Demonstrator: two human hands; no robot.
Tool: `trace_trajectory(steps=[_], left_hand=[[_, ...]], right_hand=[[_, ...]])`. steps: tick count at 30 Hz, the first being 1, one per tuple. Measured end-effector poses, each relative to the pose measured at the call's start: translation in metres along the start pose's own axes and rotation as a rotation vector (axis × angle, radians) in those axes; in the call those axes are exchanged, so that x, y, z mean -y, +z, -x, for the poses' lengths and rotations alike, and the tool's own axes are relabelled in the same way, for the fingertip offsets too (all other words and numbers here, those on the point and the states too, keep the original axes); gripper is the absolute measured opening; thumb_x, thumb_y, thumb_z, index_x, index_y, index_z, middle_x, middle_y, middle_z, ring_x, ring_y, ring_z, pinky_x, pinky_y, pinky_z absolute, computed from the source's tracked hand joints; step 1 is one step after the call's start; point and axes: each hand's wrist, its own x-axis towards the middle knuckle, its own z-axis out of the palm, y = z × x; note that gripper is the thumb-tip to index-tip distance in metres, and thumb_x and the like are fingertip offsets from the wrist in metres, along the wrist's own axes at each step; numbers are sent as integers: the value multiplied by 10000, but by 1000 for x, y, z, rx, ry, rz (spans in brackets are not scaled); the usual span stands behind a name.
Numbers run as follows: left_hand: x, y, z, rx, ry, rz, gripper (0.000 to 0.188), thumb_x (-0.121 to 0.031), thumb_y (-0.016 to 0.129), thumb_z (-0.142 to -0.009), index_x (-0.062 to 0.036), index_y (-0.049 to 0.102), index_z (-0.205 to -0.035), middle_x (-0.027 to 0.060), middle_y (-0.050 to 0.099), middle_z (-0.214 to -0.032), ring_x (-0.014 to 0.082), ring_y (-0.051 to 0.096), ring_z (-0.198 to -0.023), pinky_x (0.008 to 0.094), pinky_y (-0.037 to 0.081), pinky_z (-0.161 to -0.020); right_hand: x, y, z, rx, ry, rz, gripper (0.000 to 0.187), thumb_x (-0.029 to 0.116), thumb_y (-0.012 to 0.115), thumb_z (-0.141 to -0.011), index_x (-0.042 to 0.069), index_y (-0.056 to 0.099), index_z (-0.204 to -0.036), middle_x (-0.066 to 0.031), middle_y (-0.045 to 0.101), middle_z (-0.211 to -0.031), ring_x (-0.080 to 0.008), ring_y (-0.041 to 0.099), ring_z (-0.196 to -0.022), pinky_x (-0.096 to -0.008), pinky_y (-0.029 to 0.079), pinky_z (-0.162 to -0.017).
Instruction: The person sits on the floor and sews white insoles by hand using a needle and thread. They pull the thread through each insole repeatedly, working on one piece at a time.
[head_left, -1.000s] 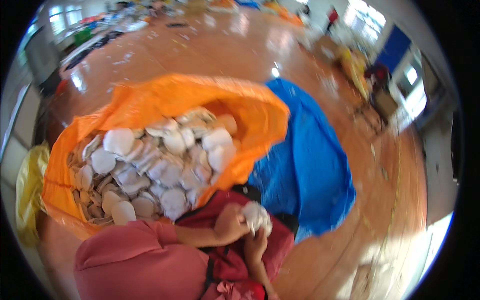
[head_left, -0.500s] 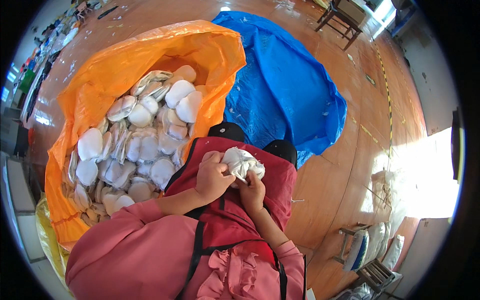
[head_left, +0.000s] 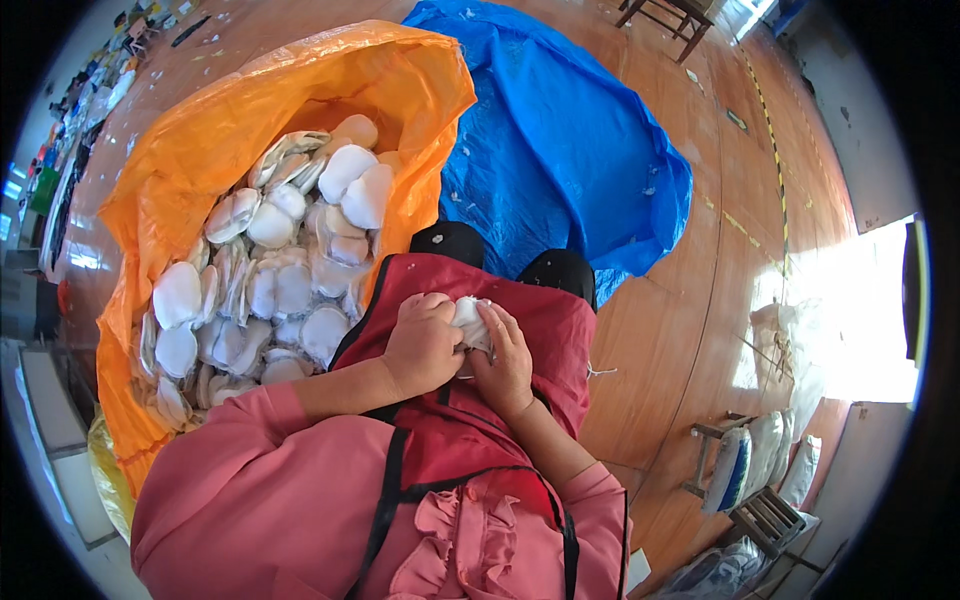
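Observation:
Over the dark red apron (head_left: 552, 330) on my lap, both hands hold a white soft cloth pad (head_left: 471, 321). My left hand (head_left: 420, 345) closes on its left side, fingers curled. My right hand (head_left: 505, 362) presses its right side, thumb and fingers bent around it. Much of the pad is hidden behind my fingers, so its full shape cannot be made out. Left of my lap stands a wide-mouthed orange plastic bag (head_left: 215, 120), filled with several white and cream rounded pads (head_left: 294, 290), many lying in small stacks.
A large blue plastic sack (head_left: 570, 160) spreads on the floor beyond my knees. To the lower right are a cushioned chair (head_left: 738, 465) and a slatted wooden stool (head_left: 768, 522). A wooden chair (head_left: 672, 18) stands far off. Clutter (head_left: 95, 95) lines the far left.
The white pad was loosely bunched and more exposed; now it is more compact and covered by my fingers. My right hand has moved up over its right side. The view has shifted slightly.

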Motion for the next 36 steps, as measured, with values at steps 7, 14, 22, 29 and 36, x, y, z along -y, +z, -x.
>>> trace_trajectory(steps=[7, 14, 22, 29, 36], left_hand=[[0, -1, 1, 75, 76, 57, 176, -195, 750, -632, -60, 637, -638, 100, 574, -875, 303, 560, -985, 441, 444, -851], [7, 15, 9, 260, -142, 367, 320, -208, 767, -749, -72, 524, -908, 122, 588, -881, 338, 609, -848, 435, 499, -719], [18, 37, -17, 550, -312, 559, 541, -300, 845, -725, -92, 410, -972, 137, 619, -900, 308, 637, -860, 397, 493, -747], [23, 55, -23, 614, -233, 616, 563, -297, 855, -703, -102, 402, -973, 136, 626, -892, 264, 641, -848, 387, 496, -757], [16, 61, -29, 622, -180, 642, 582, -286, 852, -676, -111, 436, -1043, 155, 651, -912, 350, 660, -880, 418, 512, -772]], right_hand=[[-2, -8, 3, 146, 177, -12, 460, 31, 527, -777, 29, 594, -1233, -213, 633, -1137, -379, 626, -1045, -418, 505, -914], [-28, -16, 12, 203, 279, -101, 401, 82, 522, -823, 16, 598, -1212, -226, 672, -1028, -386, 652, -983, -426, 520, -858], [-38, -22, 21, 190, 471, -224, 343, 69, 506, -841, 19, 546, -1178, -241, 671, -924, -409, 662, -872, -455, 516, -783], [-45, -27, 31, 166, 519, -339, 315, 85, 588, -816, 0, 576, -1120, -228, 673, -914, -383, 666, -845, -431, 523, -762], [-39, -45, 23, 181, 342, 6, 191, 101, 648, -793, -3, 666, -952, -187, 677, -903, -356, 666, -819, -386, 531, -751]])
